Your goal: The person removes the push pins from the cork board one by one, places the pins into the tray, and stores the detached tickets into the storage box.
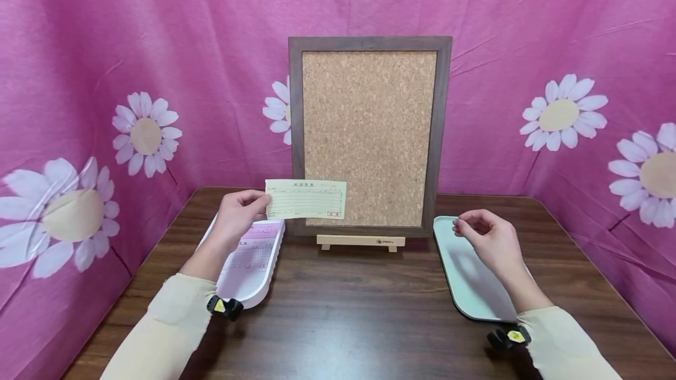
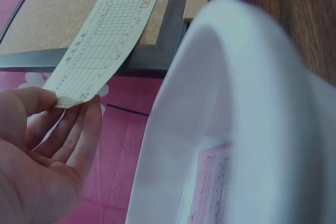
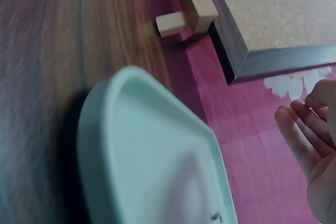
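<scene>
Between thumb and fingers, my left hand (image 1: 240, 216) pinches the left end of a pale yellow printed form slip (image 1: 306, 199). The slip stands upright, overlapping the lower left corner of a framed cork board (image 1: 369, 133) in the head view. Under that hand lies a white tray (image 1: 245, 298) holding pink printed slips (image 1: 250, 257). My right hand (image 1: 493, 242) is raised over a pale green tray (image 1: 467, 292), its thumb and index fingertips pinched together around a tiny shiny thing (image 1: 455, 224), too small to make out. Small dark items (image 3: 216, 217) lie in the green tray.
A small wooden stand (image 1: 361, 241) supports the cork board at the back of the brown wooden table (image 1: 348, 321). Behind it hangs a pink curtain (image 1: 222, 63) with white flowers. The trays stand left and right of the board.
</scene>
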Demonstrator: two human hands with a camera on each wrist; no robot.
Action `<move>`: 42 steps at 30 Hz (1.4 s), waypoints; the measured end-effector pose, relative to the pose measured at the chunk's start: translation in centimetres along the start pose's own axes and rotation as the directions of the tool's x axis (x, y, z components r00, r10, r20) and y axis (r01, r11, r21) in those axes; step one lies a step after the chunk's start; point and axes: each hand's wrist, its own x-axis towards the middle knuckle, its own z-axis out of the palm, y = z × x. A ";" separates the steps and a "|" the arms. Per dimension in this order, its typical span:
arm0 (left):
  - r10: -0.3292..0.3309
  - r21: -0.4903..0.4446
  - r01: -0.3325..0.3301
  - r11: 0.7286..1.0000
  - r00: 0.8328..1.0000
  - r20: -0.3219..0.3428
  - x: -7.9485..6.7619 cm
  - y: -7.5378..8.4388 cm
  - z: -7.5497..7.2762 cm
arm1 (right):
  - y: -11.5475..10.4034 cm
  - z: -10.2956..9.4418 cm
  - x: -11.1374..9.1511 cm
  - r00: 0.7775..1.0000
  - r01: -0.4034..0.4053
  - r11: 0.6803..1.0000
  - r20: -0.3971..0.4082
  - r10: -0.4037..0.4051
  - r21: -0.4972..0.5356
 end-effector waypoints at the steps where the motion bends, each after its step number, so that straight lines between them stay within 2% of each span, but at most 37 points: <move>1: -0.001 0.008 0.001 1.000 1.000 0.001 -0.1 -0.1 -0.2 | 0.2 -0.2 -0.1 1.000 -0.006 1.000 0.002 0.006 -0.010; 8: -0.013 0.082 0.014 0.997 1.000 -0.014 -0.3 -0.5 -1.6 | 1.8 -1.2 -0.6 0.999 -0.010 0.996 0.033 0.013 -0.088; 14: -0.043 0.154 0.047 0.987 0.999 -0.029 -0.7 -0.6 -2.5 | 2.5 -1.6 -0.8 0.999 -0.007 0.994 0.039 0.011 -0.105; 25: -0.064 0.283 0.077 0.956 0.997 -0.052 -1.6 -1.2 -4.9 | 3.4 -2.4 -1.6 0.998 -0.014 0.987 0.065 0.024 -0.158; 39: -0.140 0.323 0.156 0.933 0.988 -0.072 -3.9 -1.8 -8.1 | 4.6 -3.2 -2.7 0.995 -0.013 0.976 0.089 0.033 -0.219; 42: -0.141 0.346 0.153 0.926 0.988 -0.061 -4.4 -1.8 -8.9 | 4.8 -3.3 -2.9 0.994 -0.020 0.974 0.097 0.043 -0.224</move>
